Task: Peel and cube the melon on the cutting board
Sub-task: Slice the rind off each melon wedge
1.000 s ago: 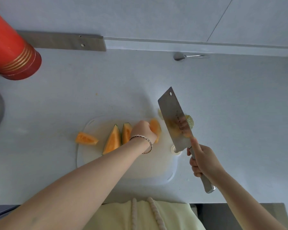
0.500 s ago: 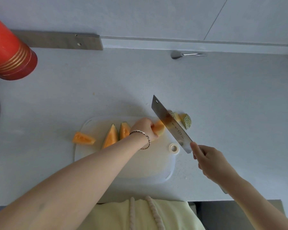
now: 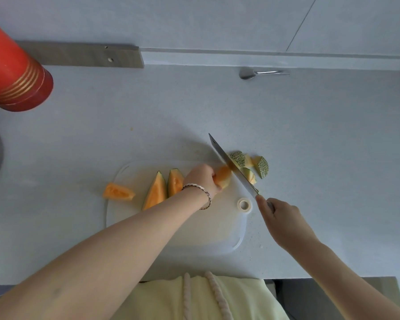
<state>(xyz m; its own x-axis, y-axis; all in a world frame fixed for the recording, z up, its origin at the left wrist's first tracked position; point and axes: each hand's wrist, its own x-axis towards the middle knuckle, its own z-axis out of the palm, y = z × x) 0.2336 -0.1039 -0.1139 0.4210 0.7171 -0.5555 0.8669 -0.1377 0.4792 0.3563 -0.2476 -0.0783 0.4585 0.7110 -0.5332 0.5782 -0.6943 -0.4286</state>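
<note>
1. Cleaver [image 3: 231, 165] position is what has changed: a second ago the blade was lifted with its flat face turned to the camera, and now it stands edge-down on the right end of the cutting board [image 3: 171, 227], right against the melon piece [image 3: 223, 176] being held.
2. The right hand [image 3: 280, 218] has its fingers wrapped closed round the cleaver's handle, forefinger reaching up toward the blade's heel.
3. The left hand [image 3: 201, 179] is curled closed on the melon piece, pinning it to the board just left of the blade (fingertips are hidden, so how near they sit to the edge cannot be told).
4. Other melon relative to the board: two wedges [image 3: 164, 188] with rind on lie near its middle, left of the left hand; one loose chunk [image 3: 118, 192] sits at its left edge, partly off it; a cluster of cut pieces [image 3: 252, 165] showing netted rind lies past its upper right corner, beyond the blade.
5. What that means, as I judge it: a cutting stroke is landing on the held piece, so the work is mid-way, with two wedges not yet peeled or cubed.
6. A spoon [image 3: 259, 73] lies on the counter far behind the board; a red canister [image 3: 12, 75] stands well off to its left.
</note>
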